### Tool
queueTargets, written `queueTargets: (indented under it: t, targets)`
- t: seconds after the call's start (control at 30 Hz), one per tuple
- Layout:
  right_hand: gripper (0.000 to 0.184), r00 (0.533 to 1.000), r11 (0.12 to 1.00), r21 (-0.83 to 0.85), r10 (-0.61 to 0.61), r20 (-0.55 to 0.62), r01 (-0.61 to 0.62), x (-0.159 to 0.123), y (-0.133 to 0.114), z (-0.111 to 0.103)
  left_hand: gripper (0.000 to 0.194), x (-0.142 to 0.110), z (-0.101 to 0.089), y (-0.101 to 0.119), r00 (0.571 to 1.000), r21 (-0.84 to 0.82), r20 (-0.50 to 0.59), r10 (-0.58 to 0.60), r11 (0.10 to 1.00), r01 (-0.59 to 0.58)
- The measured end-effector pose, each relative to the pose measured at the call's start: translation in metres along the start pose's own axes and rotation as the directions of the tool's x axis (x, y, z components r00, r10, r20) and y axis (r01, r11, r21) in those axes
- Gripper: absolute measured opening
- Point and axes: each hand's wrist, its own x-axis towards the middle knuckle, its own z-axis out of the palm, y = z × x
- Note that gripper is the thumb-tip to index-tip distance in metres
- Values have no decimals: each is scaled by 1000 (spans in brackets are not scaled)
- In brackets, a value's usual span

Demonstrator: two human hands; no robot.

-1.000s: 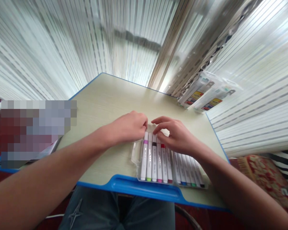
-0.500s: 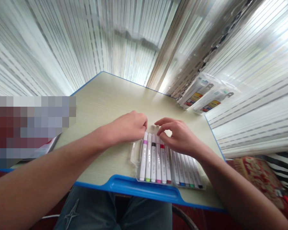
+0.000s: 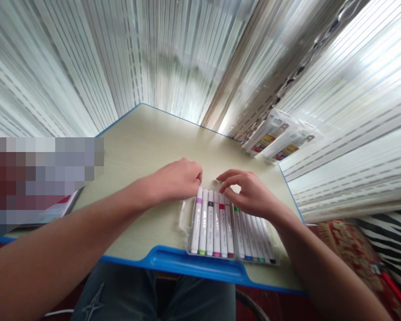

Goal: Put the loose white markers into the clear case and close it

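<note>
Two side-by-side rows of white markers (image 3: 215, 227) with coloured bands and end tips lie in a clear plastic case (image 3: 183, 218) at the table's front. My left hand (image 3: 178, 178) is closed, its curled fingers at the far left corner of the case beside the purple-banded marker (image 3: 197, 223). What those fingers grip, if anything, is hidden. My right hand (image 3: 249, 191) arches over the far end of the markers. Its thumb and one finger come together at the marker ends, while another finger stretches out to the left; I cannot make out what they pinch.
A pale table (image 3: 147, 138) with a blue rim has a blue pen trough (image 3: 200, 265) at its front edge. Two clear packages (image 3: 280, 147) stand at the back right by striped curtains (image 3: 173, 58). A flat item (image 3: 62, 209), partly blurred out, lies at left.
The view has shifted slightly, so the table and case sit a little further left. A green-banded marker now shows beside my right hand. Both hands stay at the case's far edge.
</note>
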Motion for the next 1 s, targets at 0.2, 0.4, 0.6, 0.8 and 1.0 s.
queueTargets:
  t: [0.2, 0.4, 0.6, 0.8, 1.0]
  targets:
    - [25, 1000, 1000, 16, 5, 8, -5, 0, 2, 0, 24, 0, 0, -1, 1000, -4, -7, -4, 1000, 4]
    - [25, 999, 999, -34, 25, -20, -26, -2, 5, -4, 24, -1, 1, -1, 1000, 3, -4, -19, 1000, 19]
    - [24, 1000, 998, -61, 17, -12, -17, -2, 3, -3, 25, -1, 0, -1, 1000, 13, -5, -13, 1000, 13]
    - [25, 1000, 999, -35, 25, -8, -25, -2, 2, -2, 24, 0, 1, -2, 1000, -2, -13, -12, 1000, 12]
    - [27, 999, 999, -1, 50, 14, -50, -2, 1, -3, 23, -2, -1, -1, 1000, -17, -11, -19, 1000, 19]
